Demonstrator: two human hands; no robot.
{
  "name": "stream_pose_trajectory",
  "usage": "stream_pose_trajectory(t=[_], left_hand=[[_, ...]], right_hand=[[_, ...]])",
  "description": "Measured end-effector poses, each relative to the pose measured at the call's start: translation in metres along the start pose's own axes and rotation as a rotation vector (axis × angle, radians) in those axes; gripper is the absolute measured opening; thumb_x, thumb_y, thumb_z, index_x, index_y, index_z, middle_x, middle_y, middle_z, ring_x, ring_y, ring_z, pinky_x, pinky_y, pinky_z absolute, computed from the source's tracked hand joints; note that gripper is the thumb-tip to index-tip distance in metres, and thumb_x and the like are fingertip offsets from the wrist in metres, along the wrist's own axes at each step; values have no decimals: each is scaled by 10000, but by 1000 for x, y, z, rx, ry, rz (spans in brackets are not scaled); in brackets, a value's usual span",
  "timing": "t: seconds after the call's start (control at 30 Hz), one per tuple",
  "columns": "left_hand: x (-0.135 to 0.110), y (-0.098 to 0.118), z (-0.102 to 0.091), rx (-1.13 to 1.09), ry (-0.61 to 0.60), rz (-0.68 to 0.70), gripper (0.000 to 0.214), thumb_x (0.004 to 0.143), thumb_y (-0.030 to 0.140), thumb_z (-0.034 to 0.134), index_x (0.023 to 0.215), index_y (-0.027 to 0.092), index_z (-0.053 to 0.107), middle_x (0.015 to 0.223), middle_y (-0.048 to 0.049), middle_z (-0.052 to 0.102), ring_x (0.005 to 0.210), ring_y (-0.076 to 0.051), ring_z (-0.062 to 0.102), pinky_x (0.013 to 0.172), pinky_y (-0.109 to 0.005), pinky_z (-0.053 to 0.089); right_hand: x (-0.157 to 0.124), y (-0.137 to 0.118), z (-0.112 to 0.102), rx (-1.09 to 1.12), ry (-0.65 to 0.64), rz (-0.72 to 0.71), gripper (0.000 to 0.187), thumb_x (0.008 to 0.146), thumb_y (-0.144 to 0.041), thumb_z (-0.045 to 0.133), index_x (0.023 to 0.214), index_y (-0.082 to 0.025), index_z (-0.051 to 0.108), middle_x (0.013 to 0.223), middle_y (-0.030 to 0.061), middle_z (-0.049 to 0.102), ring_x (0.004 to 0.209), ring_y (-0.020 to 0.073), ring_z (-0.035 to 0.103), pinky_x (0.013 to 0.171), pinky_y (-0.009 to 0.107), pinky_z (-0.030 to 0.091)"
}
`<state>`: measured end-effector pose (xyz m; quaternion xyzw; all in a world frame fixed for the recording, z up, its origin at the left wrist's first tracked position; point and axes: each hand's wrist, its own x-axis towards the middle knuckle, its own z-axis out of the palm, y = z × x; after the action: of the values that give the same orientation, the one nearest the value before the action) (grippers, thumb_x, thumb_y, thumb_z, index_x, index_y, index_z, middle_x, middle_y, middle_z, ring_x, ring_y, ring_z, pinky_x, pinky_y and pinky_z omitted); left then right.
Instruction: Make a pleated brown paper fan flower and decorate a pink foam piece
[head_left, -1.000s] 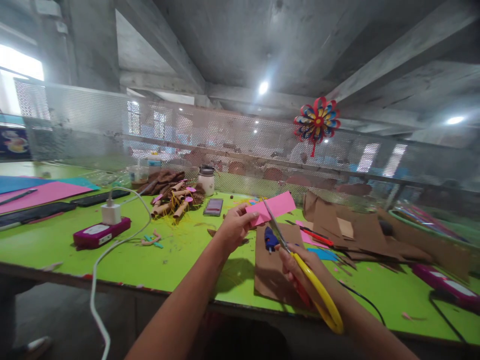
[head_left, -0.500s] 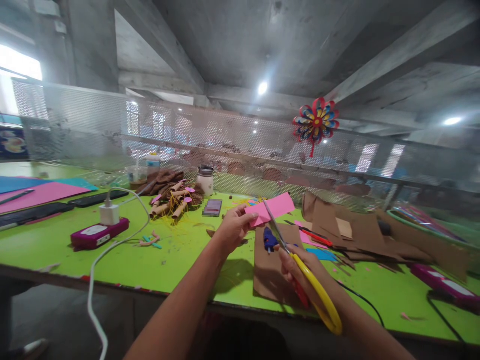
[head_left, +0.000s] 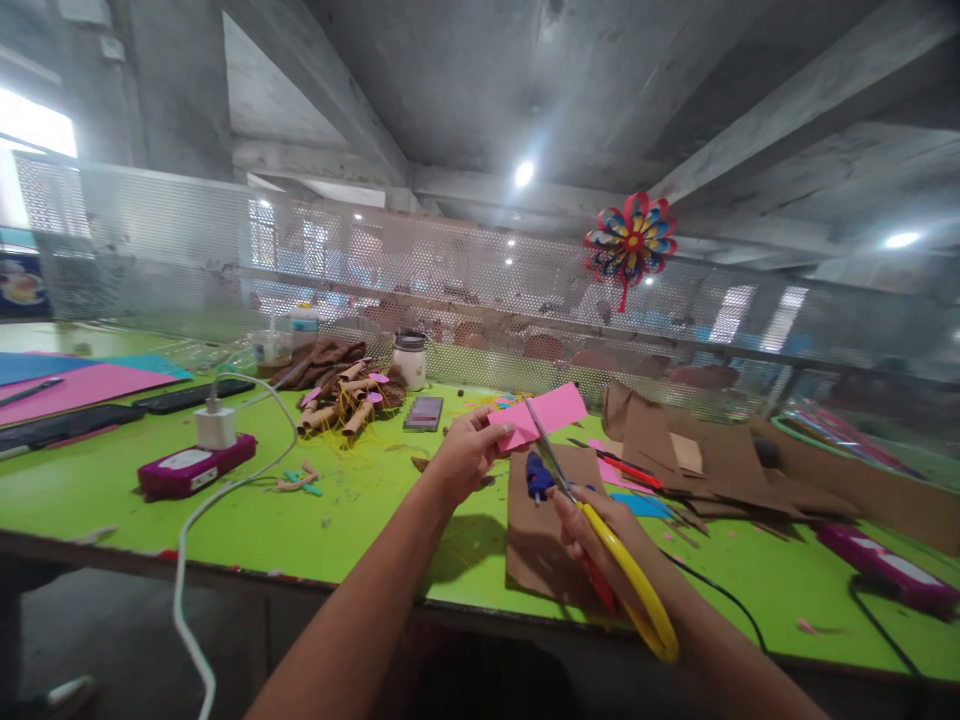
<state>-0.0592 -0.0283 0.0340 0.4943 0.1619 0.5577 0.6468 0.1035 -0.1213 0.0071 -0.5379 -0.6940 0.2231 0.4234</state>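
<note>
My left hand [head_left: 466,450] pinches the left end of a pink paper strip [head_left: 561,408], held up over the table. In my right hand [head_left: 596,525] is a pair of scissors [head_left: 628,570] with one yellow and one red handle. Their blades point up and to the left and lie across the strip, near my left fingers. Below, a brown cardboard piece [head_left: 536,555] rests at the table's front edge. A blue glue gun [head_left: 537,478] lies on that cardboard, partly hidden behind the scissors and my right hand.
On the green table [head_left: 360,530] stand a purple power strip [head_left: 196,466] with a white cable and a jar [head_left: 409,362]. Rolled brown tubes [head_left: 352,405] lie beside a phone [head_left: 424,414]. Brown cardboard [head_left: 660,445] and a red cutter knife [head_left: 634,473] are at right. Mesh panels stand behind.
Both hands, the strip and the scissors keep nearly the same pose. The scissor handles look slightly closer together, and the view has shifted a little.
</note>
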Motion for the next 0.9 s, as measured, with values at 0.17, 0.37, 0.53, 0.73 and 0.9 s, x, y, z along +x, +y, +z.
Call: stream_pose_trajectory(t=[0.17, 0.37, 0.53, 0.73, 0.9], left_hand=[[1, -1, -1, -6, -13, 13, 171, 615, 124, 699, 744, 123, 587, 820, -89, 654, 781, -183, 620, 759, -342, 506], [3, -3, -3, -22, -8, 5, 172, 612, 127, 705, 680, 134, 546, 824, -76, 653, 750, -158, 610, 771, -344, 509], [3, -3, -2, -13, -6, -3, 161, 620, 128, 701, 718, 120, 574, 847, -93, 660, 755, -159, 612, 767, -338, 509], [3, -3, -3, -19, -2, -11, 168, 619, 123, 700, 721, 122, 566, 853, -100, 663, 780, -178, 623, 769, -351, 510], [4, -3, -4, -2, -5, -13, 203, 603, 138, 710, 727, 124, 550, 832, -84, 666, 750, -175, 630, 732, -344, 518]], right_hand=[[1, 2, 0, 9, 8, 23, 535, 785, -650, 419, 861, -152, 597, 593, 6, 533, 498, 123, 490, 451, 217, 383], [-1, -4, -1, 40, 25, 33, 538, 755, -659, 453, 783, -148, 617, 562, 21, 545, 480, 129, 503, 445, 223, 402], [-3, -10, -1, 42, 45, 79, 537, 740, -673, 452, 746, -162, 618, 501, 13, 524, 420, 125, 480, 389, 219, 376], [-4, -11, 1, 60, 28, 104, 543, 739, -693, 430, 692, -175, 585, 464, -3, 488, 394, 121, 463, 376, 219, 373], [-3, -10, 0, 48, 35, 97, 533, 735, -683, 446, 690, -170, 585, 464, -9, 490, 396, 114, 465, 379, 212, 369]])
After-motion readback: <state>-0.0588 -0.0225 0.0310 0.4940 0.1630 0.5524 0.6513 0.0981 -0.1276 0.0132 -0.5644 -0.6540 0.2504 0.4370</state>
